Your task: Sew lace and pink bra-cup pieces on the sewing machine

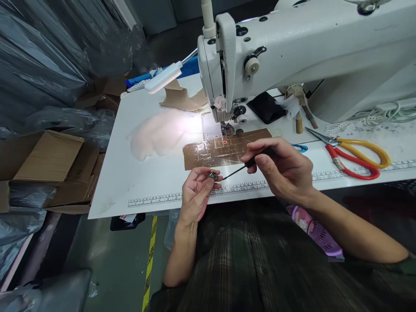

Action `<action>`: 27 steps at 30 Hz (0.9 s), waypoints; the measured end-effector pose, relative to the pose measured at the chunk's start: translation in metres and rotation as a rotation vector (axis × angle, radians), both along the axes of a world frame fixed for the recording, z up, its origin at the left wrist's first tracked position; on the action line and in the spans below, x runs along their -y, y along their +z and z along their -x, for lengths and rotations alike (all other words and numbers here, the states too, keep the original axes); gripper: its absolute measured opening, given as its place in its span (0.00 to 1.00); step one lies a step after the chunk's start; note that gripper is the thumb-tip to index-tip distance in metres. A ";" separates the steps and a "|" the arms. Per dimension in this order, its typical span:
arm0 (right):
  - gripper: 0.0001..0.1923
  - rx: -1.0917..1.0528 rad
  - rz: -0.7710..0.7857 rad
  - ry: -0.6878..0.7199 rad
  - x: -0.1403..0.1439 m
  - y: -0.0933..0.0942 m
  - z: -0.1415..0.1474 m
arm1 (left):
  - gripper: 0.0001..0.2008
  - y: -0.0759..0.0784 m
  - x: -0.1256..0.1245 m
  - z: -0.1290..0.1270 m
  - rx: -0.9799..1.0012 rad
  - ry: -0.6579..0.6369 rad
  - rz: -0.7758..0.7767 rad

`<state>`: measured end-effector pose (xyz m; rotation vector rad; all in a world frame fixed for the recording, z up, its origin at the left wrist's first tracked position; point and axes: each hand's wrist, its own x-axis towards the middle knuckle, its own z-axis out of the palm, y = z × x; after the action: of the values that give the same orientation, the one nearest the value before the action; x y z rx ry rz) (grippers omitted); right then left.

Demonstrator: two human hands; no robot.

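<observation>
Near the table's front edge, my left hand (198, 190) pinches a small shiny metal bobbin case (213, 176) between thumb and fingers. A screwdriver (234, 172) with a black handle and thin dark shaft is gripped in my right hand (281, 171). Its shaft slants down to the left, and the tip is at or very close to the bobbin case; whether they touch I cannot tell. Just beyond my hands lies a brown taped sheet (208, 154). Behind it stands the white sewing machine (292, 47), its presser foot (223, 128) above the table.
Scissors (354, 154) with red and yellow handles lie at right. A black phone-like slab (266, 108) rests under the machine arm. A white lamp (164, 78) lights the table (113, 173) and brown paper scraps (182, 99). Cardboard boxes (48, 156) stand at left, a purple basket (320, 236) below.
</observation>
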<state>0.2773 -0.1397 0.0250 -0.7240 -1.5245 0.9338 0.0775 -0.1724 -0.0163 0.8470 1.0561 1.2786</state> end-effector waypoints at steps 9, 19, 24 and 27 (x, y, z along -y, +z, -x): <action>0.18 0.167 -0.168 -0.017 0.004 -0.006 0.002 | 0.13 -0.006 0.005 -0.008 -0.127 -0.048 -0.064; 0.12 0.180 -0.401 -0.123 -0.031 -0.015 0.042 | 0.10 0.016 -0.073 0.054 -0.746 -0.115 -0.346; 0.13 0.250 -0.562 -0.204 -0.079 -0.030 0.083 | 0.09 0.002 -0.136 0.081 -0.711 -0.163 -0.367; 0.11 0.201 -0.618 -0.193 -0.104 -0.033 0.100 | 0.09 -0.001 -0.155 0.087 -0.743 -0.155 -0.396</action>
<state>0.1770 -0.0354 -0.0076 -0.5065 -1.7586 0.2173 -0.0095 -0.0175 -0.0171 1.7586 1.2841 1.0672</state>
